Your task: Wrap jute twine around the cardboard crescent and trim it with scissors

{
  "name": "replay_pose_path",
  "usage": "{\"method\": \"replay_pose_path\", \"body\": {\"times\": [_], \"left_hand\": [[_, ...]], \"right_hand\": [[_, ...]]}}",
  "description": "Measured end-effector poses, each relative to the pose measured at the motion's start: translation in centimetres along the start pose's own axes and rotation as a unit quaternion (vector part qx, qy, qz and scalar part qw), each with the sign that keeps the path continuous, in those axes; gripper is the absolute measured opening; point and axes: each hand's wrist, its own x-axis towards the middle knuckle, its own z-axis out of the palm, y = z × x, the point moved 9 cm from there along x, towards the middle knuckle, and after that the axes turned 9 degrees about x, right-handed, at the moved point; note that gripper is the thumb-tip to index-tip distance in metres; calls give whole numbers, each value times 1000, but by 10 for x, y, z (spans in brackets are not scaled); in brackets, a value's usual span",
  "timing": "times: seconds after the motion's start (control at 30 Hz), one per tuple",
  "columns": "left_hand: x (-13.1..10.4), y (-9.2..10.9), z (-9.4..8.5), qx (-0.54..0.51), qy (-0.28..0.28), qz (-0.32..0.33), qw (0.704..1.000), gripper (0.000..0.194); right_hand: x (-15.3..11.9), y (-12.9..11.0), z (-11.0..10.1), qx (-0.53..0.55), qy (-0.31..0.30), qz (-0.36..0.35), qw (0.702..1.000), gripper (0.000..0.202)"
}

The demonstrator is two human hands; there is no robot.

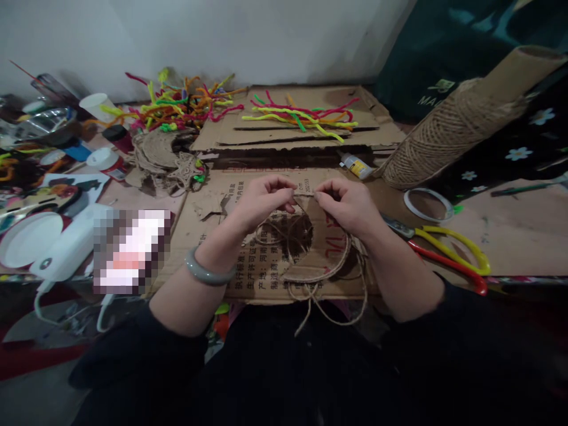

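Both hands are closed down to a narrow pinch: the left hand [273,198] and the right hand [341,204] grip a thin jute cord [331,273] between thumb and fingertips, with a short span between them. The cord hangs below them in a loop over the printed cardboard [199,263] on the desk [523,236].

Tangling looks the likeliest trouble, since several slack strands cross one another inside the loop and could knot if pulled together. The loose ends [303,323] dangle past the cardboard's near edge, so a sleeve could snag them and tug the work crooked. A pinch this small might also slip, letting the strands loosen. The shears [450,265] lie just beside the right forearm [386,266], where an outward elbow could knock them.
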Motion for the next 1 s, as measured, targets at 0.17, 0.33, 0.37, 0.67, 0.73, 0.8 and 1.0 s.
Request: {"method": "replay_pose_path", "body": {"times": [0.17, 0.33, 0.37, 0.67, 0.73, 0.8, 1.0], "left_hand": [[-1, 14, -6, 128, 34, 105, 986, 11], [-1, 15, -3, 202, 24, 144, 968, 16], [-1, 14, -3, 207, 20, 142, 968, 16], [-1, 11, -1, 174, 7, 92, 980, 14], [-1, 9, 0, 133, 2, 70, 989, 19], [-1, 7, 3, 106, -10, 54, 993, 19], [1, 3, 6, 90, -14, 37, 995, 9]], "right_hand": [[0, -4, 2, 0, -6, -18, 1000, 17], [-1, -4, 5, 6, -18, -11, 1000, 16], [-1, -4, 6, 3, -21, -10, 1000, 16], [-2, 0, 8, 8, -34, 40, 999, 15], [-2, 0, 8, 11, -33, 46, 998, 15], [-2, -2, 7, 4, -30, 37, 999, 14], [0, -2, 7, -10, -32, 4, 999, 22]]}}
